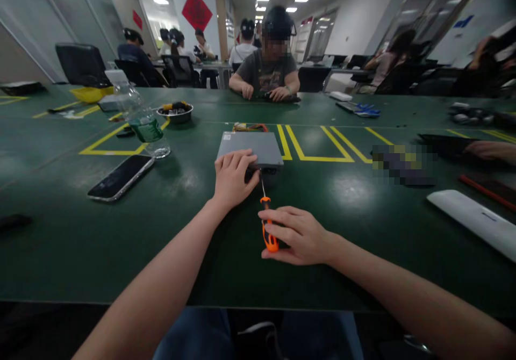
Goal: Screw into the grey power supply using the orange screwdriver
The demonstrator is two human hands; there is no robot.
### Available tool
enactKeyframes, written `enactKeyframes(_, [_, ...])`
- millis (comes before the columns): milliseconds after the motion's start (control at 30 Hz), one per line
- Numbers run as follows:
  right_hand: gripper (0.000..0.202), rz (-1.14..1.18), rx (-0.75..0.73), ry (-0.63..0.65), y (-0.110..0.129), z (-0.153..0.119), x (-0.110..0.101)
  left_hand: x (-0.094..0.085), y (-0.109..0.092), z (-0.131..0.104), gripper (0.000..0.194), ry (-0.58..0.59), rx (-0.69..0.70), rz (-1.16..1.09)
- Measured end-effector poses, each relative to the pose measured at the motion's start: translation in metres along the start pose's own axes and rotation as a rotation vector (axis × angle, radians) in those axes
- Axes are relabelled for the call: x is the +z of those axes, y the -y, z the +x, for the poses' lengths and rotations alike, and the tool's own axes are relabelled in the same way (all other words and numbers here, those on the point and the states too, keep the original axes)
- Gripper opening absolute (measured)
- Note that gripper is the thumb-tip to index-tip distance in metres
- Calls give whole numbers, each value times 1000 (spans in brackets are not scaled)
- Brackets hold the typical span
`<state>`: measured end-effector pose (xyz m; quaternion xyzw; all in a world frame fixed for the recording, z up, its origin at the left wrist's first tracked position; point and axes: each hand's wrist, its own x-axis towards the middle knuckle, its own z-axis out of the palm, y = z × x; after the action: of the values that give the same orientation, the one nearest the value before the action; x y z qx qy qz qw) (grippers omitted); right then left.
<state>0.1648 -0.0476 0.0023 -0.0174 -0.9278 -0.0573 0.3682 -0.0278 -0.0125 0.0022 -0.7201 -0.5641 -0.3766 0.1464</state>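
Note:
A grey metal box (258,144) lies on the green table, with coloured wires (252,128) at its far side. My left hand (234,180) grips the box's near left corner, fingers on top and thumb at the front face. In my right hand (296,234) is an orange and black screwdriver (269,236), held by its handle between fingers and thumb. Its shaft points away from me and the tip meets the box's near face; the exact contact spot is too small to tell.
Left of the box are a phone (121,177), a plastic bottle (147,126) and a bowl of small parts (176,114). A white case (475,220) lies at the right. Across the green table (161,263) sits a person (268,72); another person's hand (492,150) is at the right edge.

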Motion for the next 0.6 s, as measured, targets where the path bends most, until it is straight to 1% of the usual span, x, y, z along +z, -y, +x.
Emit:
enactKeyframes(100, [33, 16, 11, 19, 0, -2, 2, 0, 1, -1, 24, 18, -6, -2])
enactKeyframes(233, [32, 59, 52, 52, 0, -4, 4, 1, 3, -2, 29, 101, -32, -4])
enactKeyframes(300, [33, 74, 46, 56, -1, -4, 5, 2, 3, -2, 30, 115, -38, 0])
enactKeyframes(433, [33, 27, 7, 85, 0, -1, 1, 1, 2, -1, 27, 82, -28, 8])
enactKeyframes(500, [34, 6, 10, 108, 1, 0, -1, 1, 2, -1, 26, 61, -19, -1])
enactKeyframes(600, [30, -16, 1, 109, 2, 2, -3, 1, 1, 0, 25, 36, -8, -11])
